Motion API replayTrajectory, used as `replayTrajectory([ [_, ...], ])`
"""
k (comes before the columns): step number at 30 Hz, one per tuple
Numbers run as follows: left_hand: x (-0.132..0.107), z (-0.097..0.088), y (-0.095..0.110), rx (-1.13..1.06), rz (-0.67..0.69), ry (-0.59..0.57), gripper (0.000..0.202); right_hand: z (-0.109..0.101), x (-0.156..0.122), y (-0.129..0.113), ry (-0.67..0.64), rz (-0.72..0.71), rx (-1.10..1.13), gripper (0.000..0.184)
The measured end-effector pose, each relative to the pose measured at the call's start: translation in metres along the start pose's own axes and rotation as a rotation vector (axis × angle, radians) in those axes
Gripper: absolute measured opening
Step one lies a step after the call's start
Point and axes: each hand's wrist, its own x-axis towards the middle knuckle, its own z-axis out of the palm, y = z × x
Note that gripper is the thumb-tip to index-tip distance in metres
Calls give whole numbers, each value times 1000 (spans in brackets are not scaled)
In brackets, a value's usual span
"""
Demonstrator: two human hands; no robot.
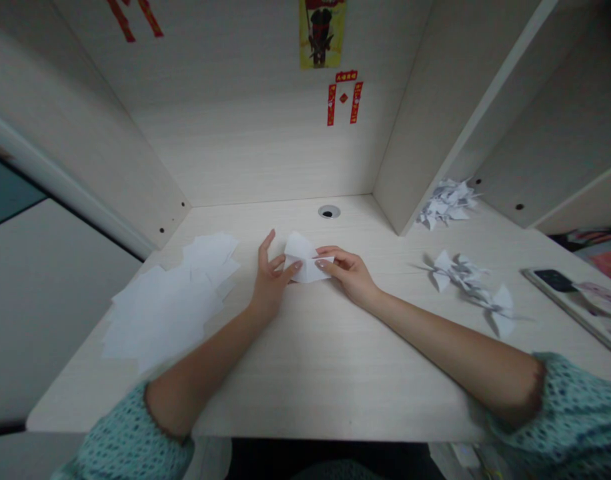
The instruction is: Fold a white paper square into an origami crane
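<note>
A small white sheet of paper, partly folded, is held between both hands over the middle of the desk. My left hand pinches its left side between thumb and fingers, with the index finger raised away from it. On the right side, my right hand grips the paper, thumb on top and fingers behind. One flap of the paper stands up at the back. To the left of my left hand lies a spread pile of white paper sheets. Several folded white paper pieces lie right of my right hand.
A heap of folded paper pieces sits by the upright divider. At the right edge lies a phone. The pale desk has a round cable hole near the back panel, which carries red and yellow stickers.
</note>
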Motion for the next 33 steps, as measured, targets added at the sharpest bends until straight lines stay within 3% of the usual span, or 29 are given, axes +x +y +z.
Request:
replayTrajectory([
  [3,-1,-1,3,108,89,-45,75,0,0,0,2,-5,-10,13],
  [5,0,-1,3,149,91,-62,53,0,0,0,8,-10,-16,13],
  [7,1,-2,1,169,63,-59,44,-1,0,1,13,-12,-22,14],
  [17,1,-4,0,339,129,45,38,-3,0,1,-12,-5,-58,11],
  [24,1,-8,-1,523,332,175,20,-3,1,4,-44,76,44,13],
  [27,2,-8,-1,517,348,139,18,-1,0,2,-51,101,59,17],
  [30,0,-5,1,523,284,64,19,0,0,0,-81,95,45,19],
  [33,-5,-1,4,492,223,65,22,2,-1,-2,-102,77,14,22],
])
